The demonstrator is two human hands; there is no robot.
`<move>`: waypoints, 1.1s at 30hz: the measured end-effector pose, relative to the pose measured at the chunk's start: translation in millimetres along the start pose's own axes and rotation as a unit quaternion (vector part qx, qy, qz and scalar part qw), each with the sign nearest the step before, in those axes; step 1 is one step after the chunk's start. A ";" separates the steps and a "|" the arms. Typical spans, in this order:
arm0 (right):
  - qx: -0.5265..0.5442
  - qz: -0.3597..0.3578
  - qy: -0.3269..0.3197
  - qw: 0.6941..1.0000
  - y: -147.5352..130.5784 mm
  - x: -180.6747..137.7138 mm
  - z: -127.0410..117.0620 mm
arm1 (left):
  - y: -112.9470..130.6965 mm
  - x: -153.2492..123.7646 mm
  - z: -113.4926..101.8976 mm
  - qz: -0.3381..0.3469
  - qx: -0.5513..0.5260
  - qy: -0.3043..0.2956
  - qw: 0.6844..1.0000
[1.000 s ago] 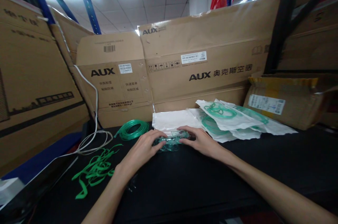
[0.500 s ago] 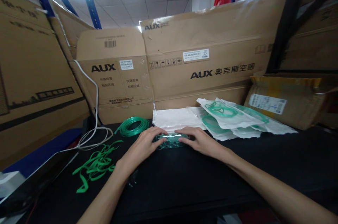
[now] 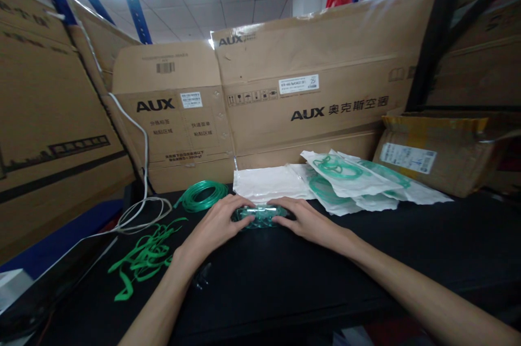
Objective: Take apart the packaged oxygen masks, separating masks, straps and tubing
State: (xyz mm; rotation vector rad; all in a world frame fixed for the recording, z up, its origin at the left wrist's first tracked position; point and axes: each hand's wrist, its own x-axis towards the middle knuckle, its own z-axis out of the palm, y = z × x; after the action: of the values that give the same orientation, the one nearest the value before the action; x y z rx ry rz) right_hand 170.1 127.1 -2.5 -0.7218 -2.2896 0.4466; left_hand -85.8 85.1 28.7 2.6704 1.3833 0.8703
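Both hands grip a clear, green-tinted plastic piece [image 3: 262, 216] at the middle of the black table; it is shiny and lumpy, and its exact kind cannot be made out. My left hand [image 3: 222, 221] has thumb and fingers closed round its left end. The right end is held the same way by my right hand [image 3: 307, 220]. Fingers hide both ends of the piece. Just behind it lie flat white pouches [image 3: 271, 182]. Beyond my left hand is a coil of green tubing [image 3: 201, 196].
Loose green strips [image 3: 144, 256] lie left of my left forearm, with small clear bits [image 3: 201, 275] beside it. White pouches with green tubing [image 3: 337, 169] are stacked at the back right, near a cardboard box [image 3: 431, 156]. A white cable [image 3: 146, 145] hangs at left. Cardboard panels [image 3: 309, 58] stand behind.
My view has shifted slightly, so the scene sits a little further left. Both hands keep hold of the clear plastic piece, which looks slightly turned between the fingers.
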 end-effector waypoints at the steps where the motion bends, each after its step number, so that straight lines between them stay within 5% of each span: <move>1: -0.001 0.000 0.001 1.000 0.0 0.0 0.6 | -0.3 -0.2 0.2 0.002 0.004 0.000 1.000; 14: -0.040 -0.008 0.038 0.998 -2.5 0.2 1.4 | -9.2 1.1 2.2 0.016 0.032 0.016 0.999; 22: -0.093 -0.014 0.152 0.984 -0.9 9.3 -41.3 | 3.8 1.5 -1.0 0.034 0.043 0.051 0.997; 26: -0.251 0.044 0.178 0.950 15.7 14.5 -82.5 | 9.1 0.8 -3.1 0.039 0.037 0.071 0.996; 30: -0.444 0.190 0.066 0.873 28.4 20.1 -108.0 | 8.9 -0.6 -1.5 0.057 0.025 0.072 0.995; 33: -0.491 0.261 -0.012 0.831 34.1 22.5 -108.1 | 17.1 3.5 1.0 0.046 -0.021 0.102 0.994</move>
State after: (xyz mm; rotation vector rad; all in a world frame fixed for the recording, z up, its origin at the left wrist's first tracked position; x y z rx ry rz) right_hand 244.6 179.7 68.6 -1.8605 -2.2192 -0.5845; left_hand -70.9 77.6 33.8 2.6965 1.2665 1.1963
